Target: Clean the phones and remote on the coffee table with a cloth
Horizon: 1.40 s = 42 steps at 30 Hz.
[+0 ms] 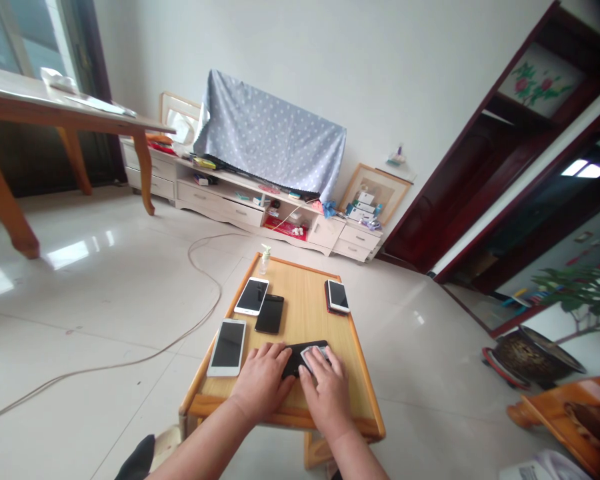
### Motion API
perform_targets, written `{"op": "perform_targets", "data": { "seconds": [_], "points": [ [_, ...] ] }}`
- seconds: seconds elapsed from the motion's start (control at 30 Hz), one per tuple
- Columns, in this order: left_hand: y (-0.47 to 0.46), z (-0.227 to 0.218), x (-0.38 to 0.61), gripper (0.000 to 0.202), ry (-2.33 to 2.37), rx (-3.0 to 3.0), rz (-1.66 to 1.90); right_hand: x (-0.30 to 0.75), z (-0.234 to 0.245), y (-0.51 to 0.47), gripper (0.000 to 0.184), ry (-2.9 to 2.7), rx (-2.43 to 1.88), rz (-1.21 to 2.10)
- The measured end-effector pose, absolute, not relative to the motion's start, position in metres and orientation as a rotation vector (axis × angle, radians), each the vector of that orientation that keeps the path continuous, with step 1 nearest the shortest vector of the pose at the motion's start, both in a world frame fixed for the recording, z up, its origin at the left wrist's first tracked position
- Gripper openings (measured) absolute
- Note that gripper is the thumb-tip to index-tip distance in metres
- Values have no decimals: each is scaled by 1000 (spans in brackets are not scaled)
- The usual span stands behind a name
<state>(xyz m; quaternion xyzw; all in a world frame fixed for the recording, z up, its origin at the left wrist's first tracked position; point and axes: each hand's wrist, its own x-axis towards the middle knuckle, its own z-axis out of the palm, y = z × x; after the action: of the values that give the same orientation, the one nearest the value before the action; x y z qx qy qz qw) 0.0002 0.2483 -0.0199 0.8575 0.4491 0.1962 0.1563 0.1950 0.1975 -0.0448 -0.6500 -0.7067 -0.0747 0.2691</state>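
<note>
A black phone lies near the front of a small wooden table. My left hand rests on its left end with fingers curled over the edge. Over its right end, my right hand presses a small grey cloth or pad against it with bent fingers. Other phones lie on the table: a white one at the front left, a white one and a black one behind it, and a white one with a red edge at the back right.
A small pump bottle stands at the table's back left corner. A cable runs across the tiled floor on the left. A long TV cabinet with a cloth-covered screen stands behind. A large wooden table is at far left, a potted plant at right.
</note>
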Motion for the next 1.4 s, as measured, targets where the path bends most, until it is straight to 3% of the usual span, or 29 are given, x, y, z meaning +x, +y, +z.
{"op": "perform_targets", "data": {
  "seconds": [0.13,0.47,0.6,1.4],
  "points": [
    [249,-21,1,51,1285,2459,555,194,-42,196,28,-1940,-1687,-128],
    [249,-22,0,51,1281,2468,558,195,-44,199,35,-1973,-1693,-160],
    [249,-22,0,50,1276,2467,557,194,-41,196,27,-1952,-1673,-135],
    [249,-22,1,51,1285,2468,559,194,-39,197,32,-1963,-1632,-80]
  ]
}}
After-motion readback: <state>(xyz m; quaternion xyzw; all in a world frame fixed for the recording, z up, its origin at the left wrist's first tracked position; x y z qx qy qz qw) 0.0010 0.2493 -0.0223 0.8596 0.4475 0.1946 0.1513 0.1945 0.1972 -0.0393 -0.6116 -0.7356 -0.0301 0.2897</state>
